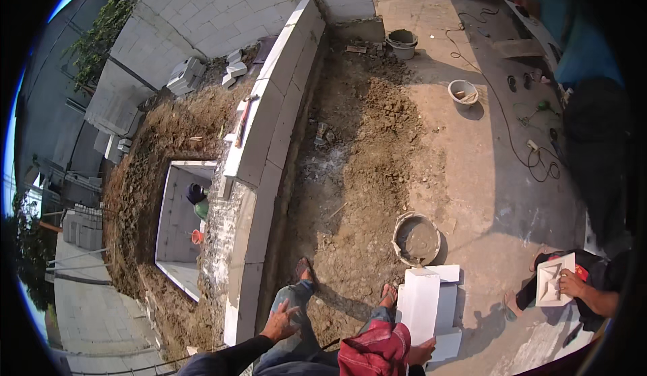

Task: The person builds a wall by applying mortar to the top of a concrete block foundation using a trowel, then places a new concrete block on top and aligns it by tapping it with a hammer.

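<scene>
My left hand point(282, 321) hangs over my jeans-clad left leg, fingers loosely apart, holding nothing. At the lower middle my right hand point(421, 352) grips the near end of a long white block point(418, 302), which lies among other white blocks point(447, 325). A dark red cloth point(371, 354) partly covers the view beside that hand. Just beyond the blocks stands a bucket of grey wet mix point(416, 236). A white block wall point(269, 140) runs along my left, with a long-handled tool point(242, 123) lying on its top.
Left of the wall, someone point(199, 200) is down in a block-lined pit point(176, 231). Another person's hand point(573, 285) holds a pale moulded tray at right. Buckets point(464, 91), a cable point(512, 140) and loose footwear lie on the paving beside a dirt strip point(371, 160).
</scene>
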Motion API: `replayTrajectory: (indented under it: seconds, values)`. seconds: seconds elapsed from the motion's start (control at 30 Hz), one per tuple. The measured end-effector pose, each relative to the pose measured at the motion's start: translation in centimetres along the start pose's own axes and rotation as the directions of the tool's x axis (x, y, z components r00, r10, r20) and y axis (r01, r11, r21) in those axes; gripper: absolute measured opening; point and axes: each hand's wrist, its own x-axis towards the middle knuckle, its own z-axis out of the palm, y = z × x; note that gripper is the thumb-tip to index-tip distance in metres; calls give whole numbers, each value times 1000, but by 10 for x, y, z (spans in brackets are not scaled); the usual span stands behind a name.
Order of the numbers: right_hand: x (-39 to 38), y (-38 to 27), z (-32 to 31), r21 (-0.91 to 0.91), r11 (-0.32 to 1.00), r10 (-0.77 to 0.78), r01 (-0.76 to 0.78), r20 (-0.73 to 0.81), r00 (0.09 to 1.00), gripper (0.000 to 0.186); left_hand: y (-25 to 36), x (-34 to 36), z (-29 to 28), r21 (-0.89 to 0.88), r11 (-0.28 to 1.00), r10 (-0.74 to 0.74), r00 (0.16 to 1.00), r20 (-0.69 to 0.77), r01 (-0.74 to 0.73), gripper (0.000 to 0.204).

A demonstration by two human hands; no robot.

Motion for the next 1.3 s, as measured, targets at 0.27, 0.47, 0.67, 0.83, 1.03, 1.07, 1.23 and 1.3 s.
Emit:
replayTrajectory:
  seconds: [0.27,0.47,0.67,0.83,1.03,1.07,1.23,1.3]
  values:
    - [5,-120,-101,-426,698,-499,575,287,818,126,-39,-86,36,-207,970,-175,956,-236,126,91]
    - [-18,-274,-147,-513,194,-686,837,538,489,114,21,-63,-49,-56,997,35,950,-309,-55,105]
    - [-106,-456,-137,-321,-339,-614,884,788,51,113,-22,-43,-93,11,990,121,811,-572,-140,126]
    - [-195,-607,-105,-124,-601,-469,790,855,-223,109,-95,-81,-160,-66,997,-1,906,-424,-30,133]
    - [-327,-731,-28,97,-825,-239,557,833,-498,108,-171,-159,-191,-295,943,-315,702,-638,156,117]
    - [-345,-744,-14,131,-848,-219,513,796,-564,107,-180,-174,-197,-308,932,-352,666,-657,189,116]
    - [-425,-792,72,226,-920,-116,319,622,-774,103,-225,-206,-205,-337,858,-503,500,-704,389,115]
    - [-441,-811,107,222,-933,-80,282,636,-767,91,-252,-195,-203,-396,825,-558,475,-680,403,121]
